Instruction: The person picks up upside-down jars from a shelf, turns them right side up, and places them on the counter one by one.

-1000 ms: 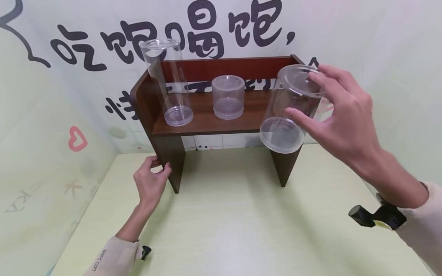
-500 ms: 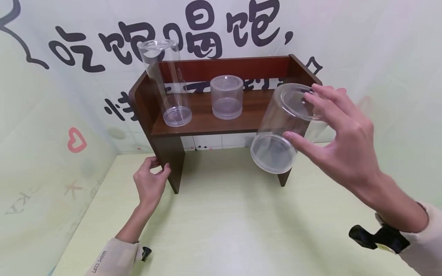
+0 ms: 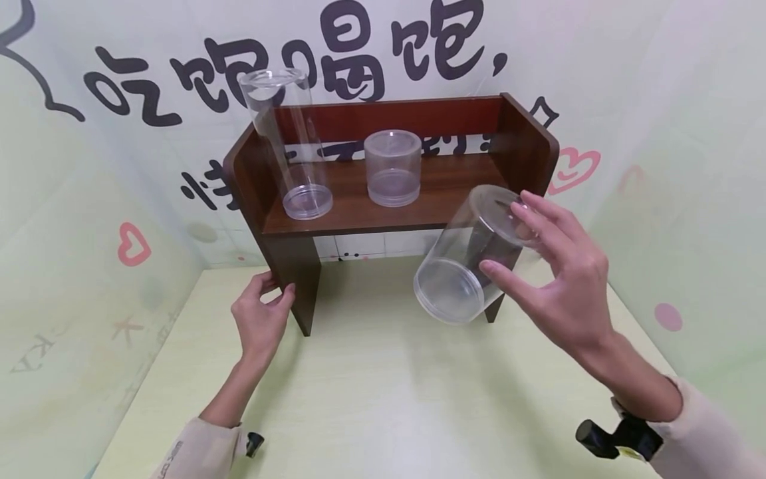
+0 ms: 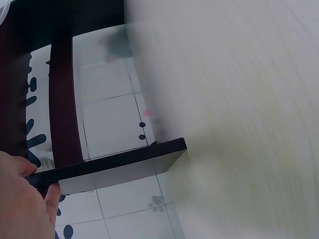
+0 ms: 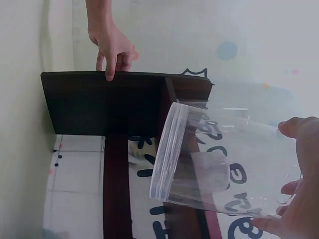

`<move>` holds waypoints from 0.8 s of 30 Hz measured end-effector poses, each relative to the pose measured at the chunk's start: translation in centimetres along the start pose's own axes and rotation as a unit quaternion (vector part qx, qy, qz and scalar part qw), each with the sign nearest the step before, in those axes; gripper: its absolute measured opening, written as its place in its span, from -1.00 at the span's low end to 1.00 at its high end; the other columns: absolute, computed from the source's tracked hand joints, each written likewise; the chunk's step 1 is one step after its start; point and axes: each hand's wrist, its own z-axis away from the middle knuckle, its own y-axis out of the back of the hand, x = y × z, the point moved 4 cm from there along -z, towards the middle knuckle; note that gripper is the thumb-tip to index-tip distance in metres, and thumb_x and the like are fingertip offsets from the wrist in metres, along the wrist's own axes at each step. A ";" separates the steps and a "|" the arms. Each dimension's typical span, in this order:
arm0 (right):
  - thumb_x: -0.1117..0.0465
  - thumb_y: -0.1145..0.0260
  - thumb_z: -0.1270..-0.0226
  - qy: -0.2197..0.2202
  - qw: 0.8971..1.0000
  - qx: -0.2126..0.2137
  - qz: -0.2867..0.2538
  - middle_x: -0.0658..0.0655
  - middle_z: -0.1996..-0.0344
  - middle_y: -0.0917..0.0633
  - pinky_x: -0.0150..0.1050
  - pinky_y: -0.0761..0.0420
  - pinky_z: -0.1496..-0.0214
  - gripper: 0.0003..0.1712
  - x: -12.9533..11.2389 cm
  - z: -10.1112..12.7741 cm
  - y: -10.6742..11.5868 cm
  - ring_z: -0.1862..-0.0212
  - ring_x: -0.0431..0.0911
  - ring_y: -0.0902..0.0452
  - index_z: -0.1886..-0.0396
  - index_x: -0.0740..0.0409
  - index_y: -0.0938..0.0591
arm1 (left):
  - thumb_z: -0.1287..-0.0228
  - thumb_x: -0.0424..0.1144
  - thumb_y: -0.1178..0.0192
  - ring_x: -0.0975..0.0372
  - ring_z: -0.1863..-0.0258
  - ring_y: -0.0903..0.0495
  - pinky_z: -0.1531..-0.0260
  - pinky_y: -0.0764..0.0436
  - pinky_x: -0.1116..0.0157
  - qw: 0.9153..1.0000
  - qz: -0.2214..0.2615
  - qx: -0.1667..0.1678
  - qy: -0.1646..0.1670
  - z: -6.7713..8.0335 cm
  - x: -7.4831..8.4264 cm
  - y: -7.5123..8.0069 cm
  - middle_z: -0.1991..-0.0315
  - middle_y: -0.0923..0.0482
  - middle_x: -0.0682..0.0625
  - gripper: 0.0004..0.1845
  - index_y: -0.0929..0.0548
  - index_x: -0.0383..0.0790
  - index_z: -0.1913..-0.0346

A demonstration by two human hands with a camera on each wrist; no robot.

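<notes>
My right hand (image 3: 562,279) grips a clear plastic jar (image 3: 451,286) by its upper end, thumb on the near side and fingers over the far side. The jar is tilted in the air before the shelf's right part, its base toward the lower left. In the right wrist view the jar (image 5: 219,159) lies sideways across the frame. At the left, my left hand (image 3: 263,316) pinches the front edge of the brown wooden shelf's side panel (image 3: 293,279). The left wrist view shows thumb and finger on either side of that panel (image 4: 119,164).
On the shelf board (image 3: 347,213) stand a tall clear cylinder (image 3: 293,146) at the left and a short clear jar (image 3: 393,169) mid-board. Below is the pale table (image 3: 389,386). A printed cloth wall (image 3: 179,40) closes off the back and sides.
My right hand has carried the jar down and to the left, away from the shelf's upper right side, and the jar tilts more. My left hand stays on the side panel.
</notes>
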 end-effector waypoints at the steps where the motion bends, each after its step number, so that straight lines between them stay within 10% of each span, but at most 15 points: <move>1: 0.14 -0.65 -0.14 -0.005 1.000 -0.001 -0.007 0.15 -0.40 -0.61 -0.54 -0.55 -0.26 -0.23 0.1 0.3 -0.1 -0.26 -0.19 -0.60 -0.36 0.26 -0.64 | -0.22 -0.48 -0.47 -0.16 0.09 -0.80 0.24 -0.63 0.64 1.000 0.011 -0.005 0.006 0.1 0.0 0.0 0.09 -0.78 -0.35 -0.67 -0.70 -0.50 -0.03; 7: 0.53 -0.59 -0.02 -0.063 0.994 0.005 -0.092 0.19 -0.41 -0.58 -0.45 -0.57 -0.25 -0.18 0.7 2.3 -1.4 -0.34 -0.11 -0.55 -0.38 0.30 -0.62 | -0.21 -0.50 -0.49 0.00 -0.10 -0.72 0.05 -0.71 0.42 0.998 0.054 0.007 0.013 1.2 0.6 0.2 -0.14 -0.71 -0.22 -0.46 -0.62 -0.40 -0.26; 14: 0.62 -0.48 -0.12 -0.124 0.975 0.009 -0.183 0.26 -0.39 -0.56 -0.34 -0.61 -0.24 -0.24 1.8 4.5 -3.0 -0.32 -0.07 -0.57 -0.39 0.38 -0.58 | -0.07 -0.59 -0.51 -0.05 -0.17 -0.57 -0.23 -0.60 0.35 0.986 0.049 0.092 -0.127 2.5 2.9 0.7 -0.14 -0.61 -0.34 -0.41 -0.61 -0.51 -0.22; 24: 0.49 -0.37 -0.39 -0.257 0.935 0.003 -0.246 0.17 -0.35 -0.58 -0.40 -0.66 -0.17 -0.46 3.5 7.7 -5.3 -0.26 -0.10 -0.63 -0.37 0.38 -0.60 | 0.22 -0.68 -0.60 -0.04 -0.24 -0.54 -0.38 -0.47 0.40 0.957 0.093 -0.080 -0.262 4.7 5.7 -1.8 -0.22 -0.55 -0.41 -0.11 -0.51 -0.54 -0.33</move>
